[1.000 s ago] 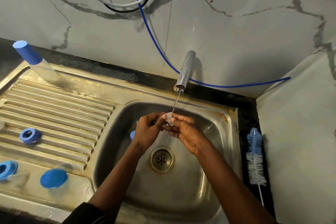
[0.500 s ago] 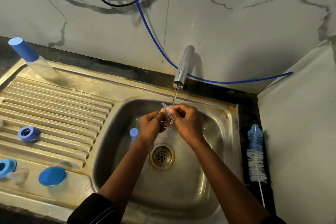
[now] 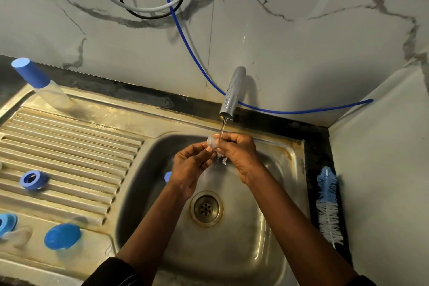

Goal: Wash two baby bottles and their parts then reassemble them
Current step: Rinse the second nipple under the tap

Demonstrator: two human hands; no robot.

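Both my hands hold a small clear teat (image 3: 212, 143) under the water running from the steel tap (image 3: 232, 93). My left hand (image 3: 189, 168) pinches it from the left, my right hand (image 3: 239, 155) from the right, above the sink basin (image 3: 274, 227). A blue part (image 3: 167, 176) in the basin shows partly behind my left wrist. On the ribbed drainboard (image 3: 76, 146) lie a blue ring (image 3: 33, 180), a blue cap (image 3: 62, 236) and another blue ring with a clear piece (image 3: 5, 225) at the left edge. A capped bottle (image 3: 39, 83) stands at the back left.
A blue-and-white bottle brush (image 3: 328, 204) lies on the dark counter strip right of the basin. The drain (image 3: 206, 208) sits in the basin's middle. Blue, black and white hoses (image 3: 176, 23) hang along the marble wall behind the tap. A wall closes the right side.
My hands have stayed under the stream, working the clear teat between the fingers; they sit slightly higher and closer to the spout than a second ago.
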